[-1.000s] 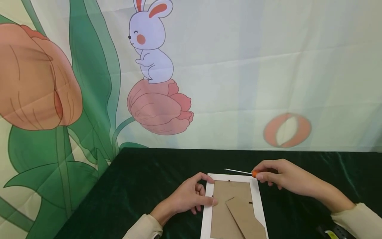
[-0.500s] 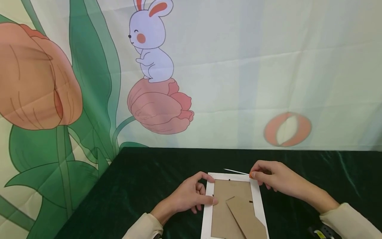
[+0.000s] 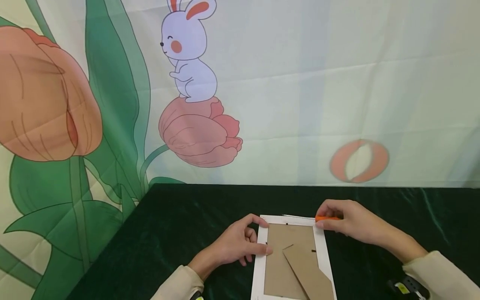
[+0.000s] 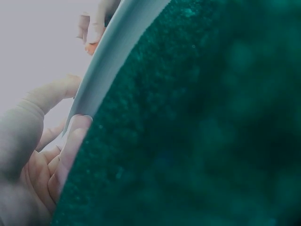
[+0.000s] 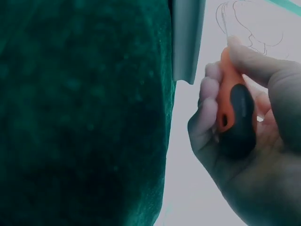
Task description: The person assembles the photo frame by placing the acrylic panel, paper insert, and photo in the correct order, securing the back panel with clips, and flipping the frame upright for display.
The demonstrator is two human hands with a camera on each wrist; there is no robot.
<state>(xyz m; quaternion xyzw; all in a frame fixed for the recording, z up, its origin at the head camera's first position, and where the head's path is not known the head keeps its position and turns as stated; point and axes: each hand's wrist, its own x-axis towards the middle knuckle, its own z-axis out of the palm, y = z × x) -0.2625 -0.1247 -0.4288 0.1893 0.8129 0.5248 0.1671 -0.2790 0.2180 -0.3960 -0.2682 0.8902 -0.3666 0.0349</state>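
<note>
A white picture frame [image 3: 322,246] lies back side up, its brown backing board [image 3: 281,237] facing me and its stand leg [image 3: 313,273] slanting across it. My left hand [image 3: 230,246] grips the frame's left side, thumb over the backing; the left wrist view shows the frame edge [image 4: 101,70] between thumb and fingers. With my right hand [image 3: 352,221] I hold a screwdriver [image 5: 230,94] by its orange and black handle, thumb along the neck. In the head view its thin shaft [image 3: 298,216] runs left along the frame's top edge. Small black tabs [image 3: 313,251] sit at the backing's edges.
Dark green velvet cloth [image 3: 180,233] covers the table. A printed curtain with a rabbit [image 3: 193,54] and tulips hangs behind it. Black wrist devices with yellow parts [image 3: 403,287] show near both sleeves.
My right hand has shifted slightly left and turned, bringing the screwdriver's shaft down from beyond the frame onto its top edge in the head view. The left hand keeps its grip.
</note>
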